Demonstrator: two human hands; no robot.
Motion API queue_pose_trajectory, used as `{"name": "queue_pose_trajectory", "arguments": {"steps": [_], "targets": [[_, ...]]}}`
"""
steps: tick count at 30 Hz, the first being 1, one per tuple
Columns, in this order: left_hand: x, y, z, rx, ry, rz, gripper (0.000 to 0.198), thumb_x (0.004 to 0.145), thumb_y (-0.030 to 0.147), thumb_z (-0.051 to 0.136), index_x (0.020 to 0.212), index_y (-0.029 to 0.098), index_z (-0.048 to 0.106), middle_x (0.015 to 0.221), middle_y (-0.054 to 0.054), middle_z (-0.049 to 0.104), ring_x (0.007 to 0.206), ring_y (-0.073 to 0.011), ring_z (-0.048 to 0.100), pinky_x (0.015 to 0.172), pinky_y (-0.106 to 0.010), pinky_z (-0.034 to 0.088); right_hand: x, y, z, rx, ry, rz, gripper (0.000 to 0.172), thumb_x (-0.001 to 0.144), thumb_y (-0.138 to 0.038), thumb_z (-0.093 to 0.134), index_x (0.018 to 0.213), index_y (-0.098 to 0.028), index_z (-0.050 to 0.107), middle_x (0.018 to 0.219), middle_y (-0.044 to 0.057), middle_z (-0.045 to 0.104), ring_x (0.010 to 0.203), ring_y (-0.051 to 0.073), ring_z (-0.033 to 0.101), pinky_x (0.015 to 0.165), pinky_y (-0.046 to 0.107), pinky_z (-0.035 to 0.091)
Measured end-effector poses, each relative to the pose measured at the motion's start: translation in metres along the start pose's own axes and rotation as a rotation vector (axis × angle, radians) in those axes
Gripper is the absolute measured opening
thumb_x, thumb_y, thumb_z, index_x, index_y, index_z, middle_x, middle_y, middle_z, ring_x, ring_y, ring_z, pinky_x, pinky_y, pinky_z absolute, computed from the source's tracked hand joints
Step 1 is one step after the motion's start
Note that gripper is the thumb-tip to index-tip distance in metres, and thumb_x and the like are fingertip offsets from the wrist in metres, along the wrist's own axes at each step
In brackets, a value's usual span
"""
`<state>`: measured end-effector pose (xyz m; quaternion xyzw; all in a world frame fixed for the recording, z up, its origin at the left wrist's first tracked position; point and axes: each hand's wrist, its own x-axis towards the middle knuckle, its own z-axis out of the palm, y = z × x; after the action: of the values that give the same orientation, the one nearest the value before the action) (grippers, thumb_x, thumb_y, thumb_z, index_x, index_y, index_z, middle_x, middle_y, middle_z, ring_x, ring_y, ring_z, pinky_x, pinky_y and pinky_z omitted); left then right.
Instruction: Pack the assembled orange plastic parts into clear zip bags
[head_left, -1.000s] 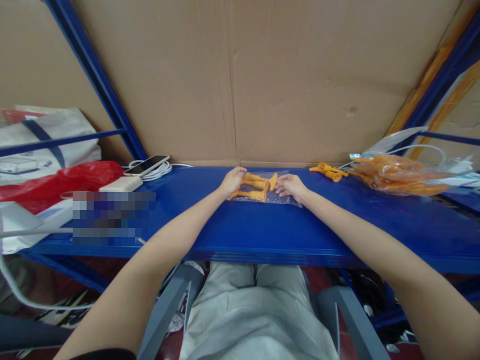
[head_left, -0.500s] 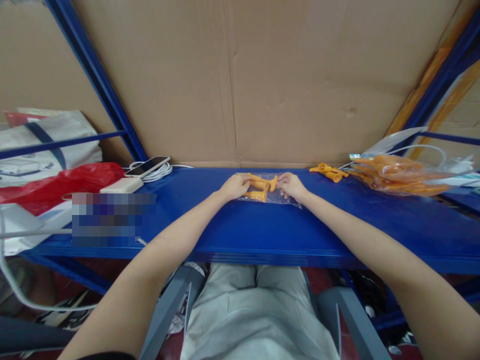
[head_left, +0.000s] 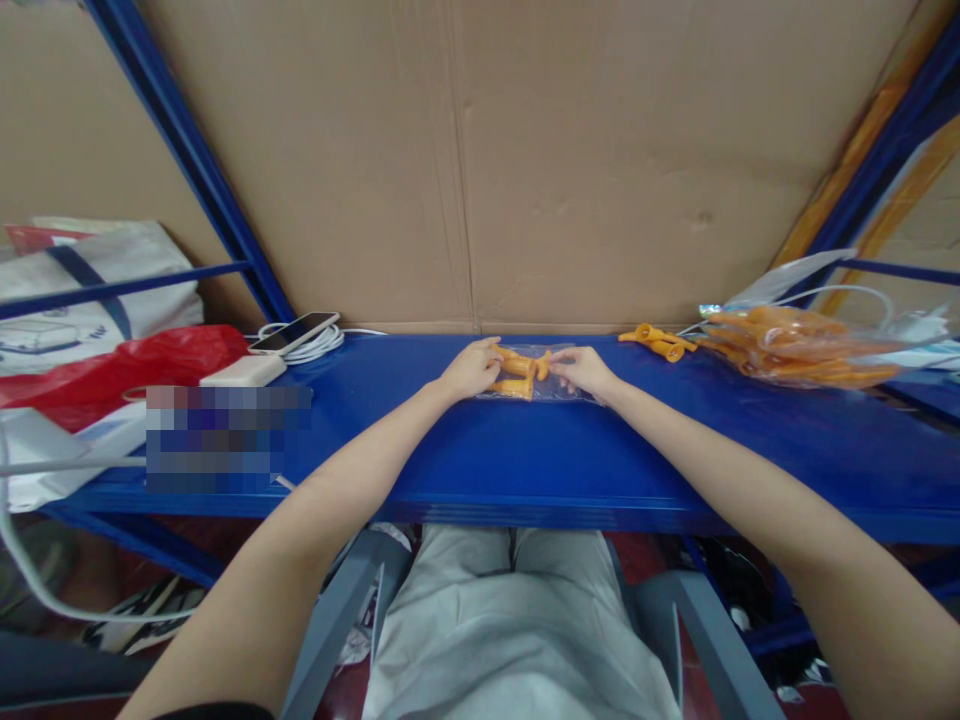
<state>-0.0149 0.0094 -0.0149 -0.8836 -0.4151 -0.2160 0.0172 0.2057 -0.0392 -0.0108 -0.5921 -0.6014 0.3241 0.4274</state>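
A clear plastic bag [head_left: 559, 392] lies on the blue table [head_left: 525, 460] between my hands. Orange plastic pieces [head_left: 516, 388] lie in or on it; which of the two I cannot tell. My left hand [head_left: 471, 368] is closed on the left end of these pieces. At the bag's right part, my right hand [head_left: 583, 372] has its thumb and fingers pinched by the tip of a small curved orange piece [head_left: 543, 364]. Whether that pinch holds the piece or the bag film is too small to tell.
More orange pieces [head_left: 660, 343] lie at the back right, beside a bulging clear bag [head_left: 795, 345] of orange parts. A phone [head_left: 296, 333], a white cable, a white block [head_left: 244, 372] and a red bag [head_left: 180, 355] are on the left. Cardboard [head_left: 465, 180] stands behind.
The small curved orange piece has shifted slightly left, and my right fingers have drawn closer to it. The bag's right corner shows less below my right hand. My left hand has hardly moved.
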Motion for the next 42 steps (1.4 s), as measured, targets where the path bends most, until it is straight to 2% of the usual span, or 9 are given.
{"name": "queue_pose_trajectory", "arguments": {"steps": [4, 11, 17, 22, 26, 29, 34, 38, 42], "targets": [[-0.001, 0.007, -0.004, 0.061, -0.095, -0.079, 0.042, 0.094, 0.024, 0.038, 0.117, 0.018, 0.074, 0.153, -0.006, 0.049, 0.146, -0.0236, 0.038, 0.122, -0.043, 0.029, 0.001, 0.002, 0.001, 0.033, -0.044, -0.013, 0.021, 0.083, -0.005, 0.065, 0.099, -0.01, 0.077, 0.047, -0.004, 0.058, 0.036, 0.005, 0.045, 0.036, 0.014, 0.039], [-0.005, 0.021, -0.015, 0.138, -0.263, -0.269, 0.051, 0.101, 0.035, 0.027, 0.143, 0.029, 0.055, 0.166, -0.001, 0.022, 0.154, -0.0291, 0.017, 0.122, -0.057, 0.018, -0.002, 0.0, 0.006, 0.082, -0.062, -0.019, 0.011, 0.081, -0.005, 0.068, 0.083, -0.012, 0.076, 0.058, -0.001, 0.065, 0.041, 0.005, 0.051, 0.037, 0.015, 0.046], [-0.003, 0.02, -0.017, 0.157, -0.351, -0.317, 0.058, 0.101, 0.036, 0.017, 0.154, 0.026, 0.039, 0.167, -0.001, 0.015, 0.155, -0.0282, 0.011, 0.122, -0.056, 0.018, -0.008, -0.006, 0.011, 0.126, -0.044, 0.027, 0.015, 0.082, -0.001, 0.064, 0.082, -0.011, 0.074, 0.075, 0.004, 0.07, 0.049, 0.005, 0.056, 0.041, 0.016, 0.05], [0.001, 0.016, -0.015, 0.145, -0.399, -0.31, 0.06, 0.101, 0.034, 0.012, 0.157, 0.021, 0.031, 0.168, -0.002, 0.012, 0.155, -0.028, 0.006, 0.123, -0.054, 0.016, -0.002, -0.003, 0.011, 0.088, -0.042, 0.009, 0.014, 0.082, -0.002, 0.065, 0.081, -0.012, 0.075, 0.069, 0.002, 0.068, 0.048, 0.006, 0.054, 0.042, 0.017, 0.047], [0.005, 0.011, -0.011, 0.136, -0.393, -0.271, 0.06, 0.101, 0.033, 0.013, 0.156, 0.018, 0.032, 0.168, -0.005, 0.015, 0.155, -0.026, 0.007, 0.124, -0.047, 0.015, 0.0, 0.001, 0.01, -0.002, -0.131, -0.094, 0.011, 0.083, -0.011, 0.068, 0.084, -0.013, 0.078, 0.062, 0.0, 0.066, 0.04, 0.003, 0.041, 0.039, 0.016, 0.035], [0.008, 0.012, -0.012, 0.153, -0.411, -0.215, 0.058, 0.101, 0.029, 0.016, 0.152, 0.015, 0.039, 0.166, -0.007, 0.021, 0.155, -0.0237, 0.011, 0.125, -0.043, 0.012, -0.001, 0.001, 0.009, -0.053, -0.207, -0.133, 0.017, 0.082, -0.014, 0.069, 0.095, -0.016, 0.081, 0.074, 0.002, 0.073, 0.047, 0.005, 0.045, 0.047, 0.018, 0.04], [0.011, 0.021, -0.023, 0.135, -0.479, -0.27, 0.057, 0.102, 0.03, 0.018, 0.155, 0.018, 0.035, 0.168, -0.008, 0.013, 0.155, -0.0278, 0.008, 0.122, -0.056, 0.018, -0.002, -0.001, 0.009, -0.051, -0.321, -0.164, 0.035, 0.079, -0.002, 0.062, 0.105, -0.019, 0.08, 0.107, 0.005, 0.076, 0.066, 0.007, 0.06, 0.065, 0.019, 0.051], [0.015, 0.021, -0.024, 0.135, -0.458, -0.266, 0.055, 0.101, 0.03, 0.021, 0.152, 0.022, 0.04, 0.166, -0.009, 0.021, 0.154, -0.031, 0.016, 0.118, -0.064, 0.021, -0.001, -0.003, 0.008, -0.048, -0.351, -0.164, 0.042, 0.078, 0.001, 0.06, 0.107, -0.022, 0.079, 0.101, 0.002, 0.077, 0.061, 0.006, 0.058, 0.061, 0.016, 0.051], [0.016, 0.014, -0.015, 0.14, -0.354, -0.247, 0.049, 0.1, 0.028, 0.026, 0.141, 0.026, 0.054, 0.161, -0.006, 0.037, 0.15, -0.0292, 0.028, 0.117, -0.065, 0.023, 0.0, -0.005, 0.007, -0.07, -0.358, -0.135, 0.037, 0.08, -0.003, 0.063, 0.103, -0.024, 0.081, 0.092, -0.001, 0.077, 0.055, 0.005, 0.056, 0.053, 0.014, 0.048]]}}
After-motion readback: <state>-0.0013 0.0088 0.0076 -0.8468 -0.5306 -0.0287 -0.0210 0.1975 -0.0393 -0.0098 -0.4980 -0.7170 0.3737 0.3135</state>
